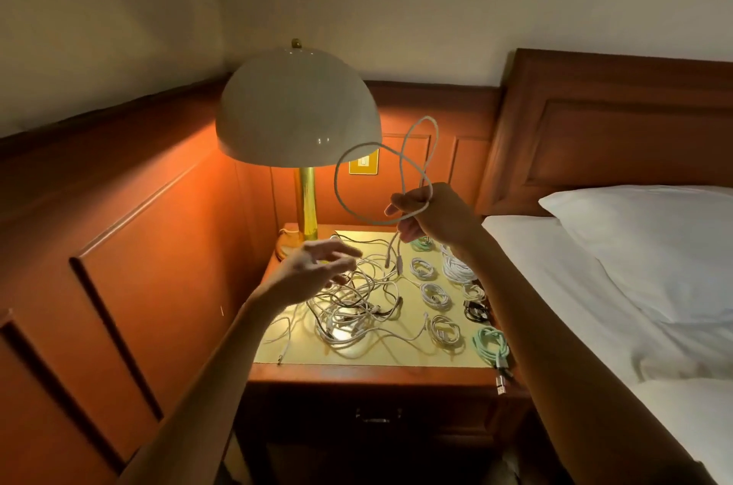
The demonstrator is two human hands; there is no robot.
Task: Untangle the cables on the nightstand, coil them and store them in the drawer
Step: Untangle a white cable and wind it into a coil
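Note:
My right hand point(430, 213) is raised above the nightstand point(373, 359) and pinches a white cable point(345, 167) bent into two loops, its plug ends dangling below the fingers. My left hand point(317, 270) hovers with relaxed, spread fingers over a tangled heap of white cables point(357, 306) in the middle of the top. Several small coiled cables lie along the right side: white coils point(434, 294), a black coil point(476, 312) and a mint-green coil point(492, 344). The drawer point(377, 415) below is closed.
A domed lamp point(297, 108) on a brass stem stands lit at the back left of the nightstand. Wood panelling runs along the left and rear. The bed with white sheets and a pillow point(650, 246) borders the right side.

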